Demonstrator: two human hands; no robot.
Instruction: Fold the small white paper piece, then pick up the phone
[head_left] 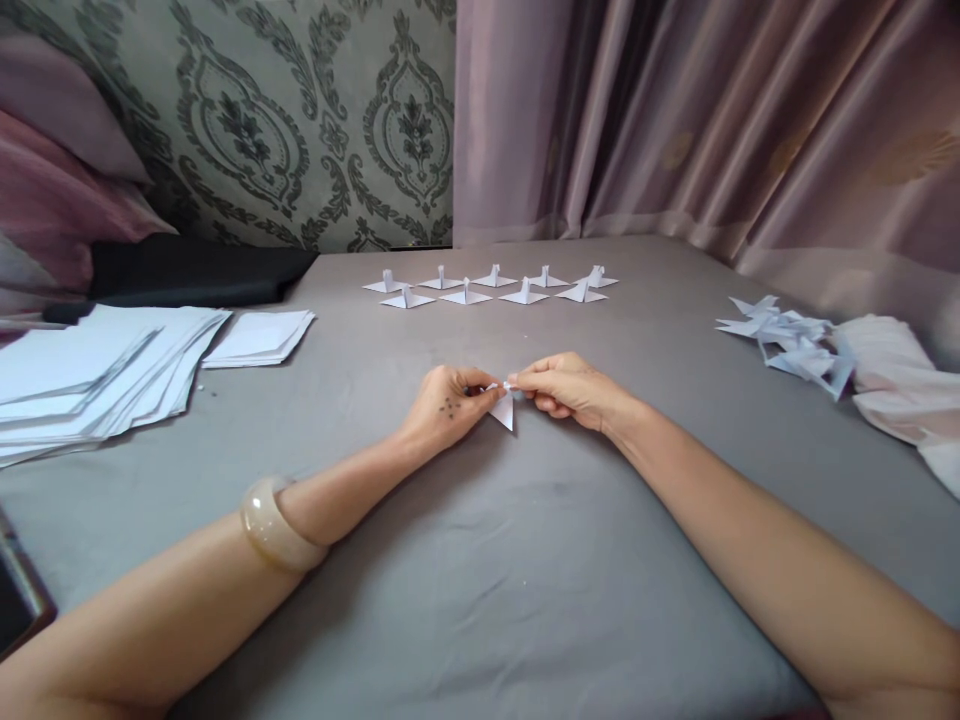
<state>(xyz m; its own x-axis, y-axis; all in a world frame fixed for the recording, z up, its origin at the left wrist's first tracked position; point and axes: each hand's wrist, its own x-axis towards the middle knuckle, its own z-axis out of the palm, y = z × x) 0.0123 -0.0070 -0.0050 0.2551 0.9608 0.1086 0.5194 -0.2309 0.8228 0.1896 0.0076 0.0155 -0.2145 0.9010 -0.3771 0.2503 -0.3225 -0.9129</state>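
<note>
A small folded white paper piece (504, 410), its pointed flap hanging down, is held between both hands at the middle of the grey cloth. My left hand (448, 408), with a pale bangle (279, 525) on its forearm, pinches the paper from the left between thumb and fingers. From the right, my right hand (574, 390) pinches its upper tip, the other fingers curled in. The part under the fingertips is hidden. Beyond my hands stand several folded white paper figures (466, 293) in two rows, with flat pointed wings and upright middles.
Stacked white sheets (112, 370) and a smaller paper pile (259, 338) lie at the left, before a black cloth (202, 270). Heaped folded papers (799, 345) sit at the right beside a whitish cloth (900, 375). Curtains (525, 120) border the grey surface (465, 580).
</note>
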